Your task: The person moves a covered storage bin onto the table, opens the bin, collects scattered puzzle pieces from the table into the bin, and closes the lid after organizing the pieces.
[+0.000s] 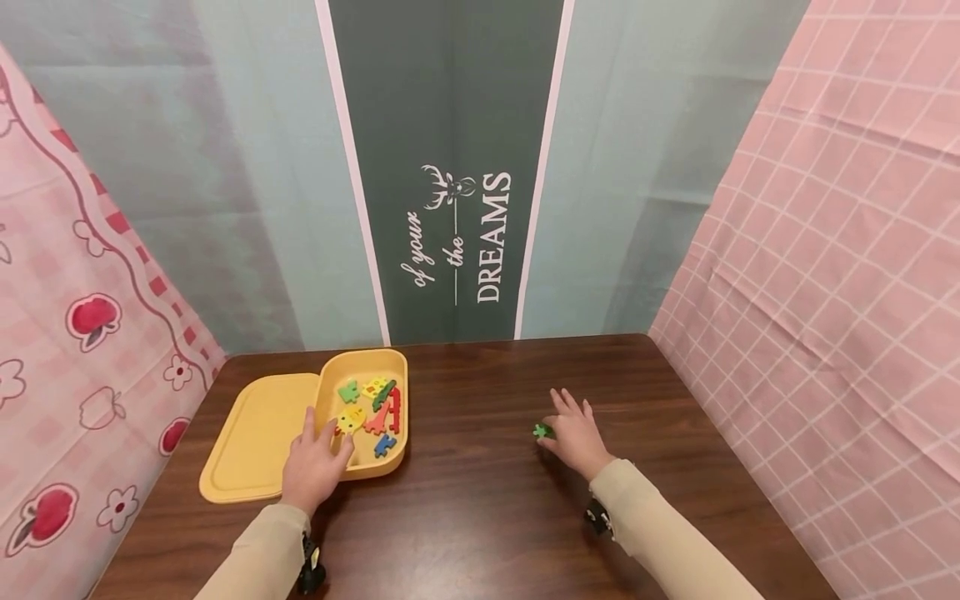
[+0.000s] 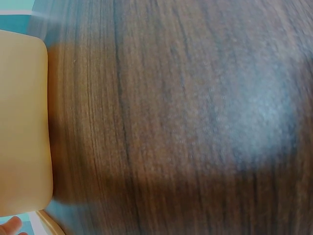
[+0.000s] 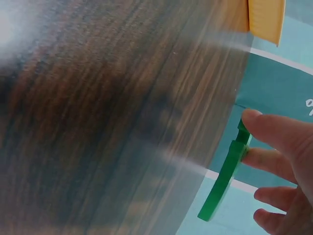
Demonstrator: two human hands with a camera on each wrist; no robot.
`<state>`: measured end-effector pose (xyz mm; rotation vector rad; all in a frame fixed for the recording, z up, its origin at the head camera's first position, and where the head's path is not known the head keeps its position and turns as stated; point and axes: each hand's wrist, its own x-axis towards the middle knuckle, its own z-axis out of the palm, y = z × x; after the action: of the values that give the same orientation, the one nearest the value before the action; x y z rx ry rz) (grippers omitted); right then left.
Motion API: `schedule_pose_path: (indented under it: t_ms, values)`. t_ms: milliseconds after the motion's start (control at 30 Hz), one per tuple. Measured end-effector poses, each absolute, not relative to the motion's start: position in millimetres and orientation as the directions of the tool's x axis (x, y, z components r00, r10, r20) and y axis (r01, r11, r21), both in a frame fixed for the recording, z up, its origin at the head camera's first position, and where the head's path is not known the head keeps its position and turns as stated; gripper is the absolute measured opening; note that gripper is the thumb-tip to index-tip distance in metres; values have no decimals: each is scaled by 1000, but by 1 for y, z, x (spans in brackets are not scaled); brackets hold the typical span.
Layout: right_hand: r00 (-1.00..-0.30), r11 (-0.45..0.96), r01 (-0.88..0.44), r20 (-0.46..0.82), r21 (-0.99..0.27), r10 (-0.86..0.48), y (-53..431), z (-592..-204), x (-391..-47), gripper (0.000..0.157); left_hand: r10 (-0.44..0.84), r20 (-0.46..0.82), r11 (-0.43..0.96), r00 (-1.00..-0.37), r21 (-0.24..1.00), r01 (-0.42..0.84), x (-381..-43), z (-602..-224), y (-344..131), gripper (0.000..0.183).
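My right hand [image 1: 577, 437] pinches a green puzzle piece [image 1: 543, 431] between thumb and index finger. In the right wrist view that green piece [image 3: 226, 176] is seen edge-on, held above the table, with the other fingers apart from it. My left hand [image 1: 313, 467] is over the near left side of a yellow box [image 1: 401, 457], fingers spread and relaxed. Inside the box lie several colourful foam-like pieces: a yellow chick-like piece [image 1: 350, 419], a blue piece [image 1: 385, 445], a light green piece [image 1: 348, 392] and red ones. Only fingertips [image 2: 12, 225] of the left hand show in the left wrist view.
Left of the box lies its flat yellow lid [image 1: 258, 433], meeting the box's side. All stand on a dark wooden table [image 1: 480, 517]. A grey-green curtain with lettering [image 1: 495, 242] hangs behind, and pink cloths [image 1: 825, 275] flank both sides.
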<state>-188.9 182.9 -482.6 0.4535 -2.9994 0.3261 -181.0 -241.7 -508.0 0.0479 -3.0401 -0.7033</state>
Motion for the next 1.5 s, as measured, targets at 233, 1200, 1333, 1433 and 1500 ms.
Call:
schedule_pose_path:
  t_ms: [233, 1200, 1333, 1433, 1500]
  values:
    - [-933, 916, -355, 124, -186, -337, 177, -480, -190, 32, -35, 5, 899, -999, 437, -30, -178, -508, -242, 61]
    - [-853, 833, -505, 278, -227, -441, 142, -484, -202, 36, -48, 11, 900, -999, 434, -38, -182, -515, -244, 62]
    - [-848, 825, -513, 289, -238, -444, 139, -484, -203, 36, -43, 17, 899, -999, 437, -31, -182, -517, -242, 62]
    - [-838, 816, -524, 319, -245, -442, 136, -483, -205, 35, -45, 32, 899, -998, 438, -27, -182, -519, -242, 62]
    - [-831, 810, -531, 339, -248, -441, 134, -483, -207, 35, -45, 41, 899, -998, 437, -23, -183, -519, -242, 61]
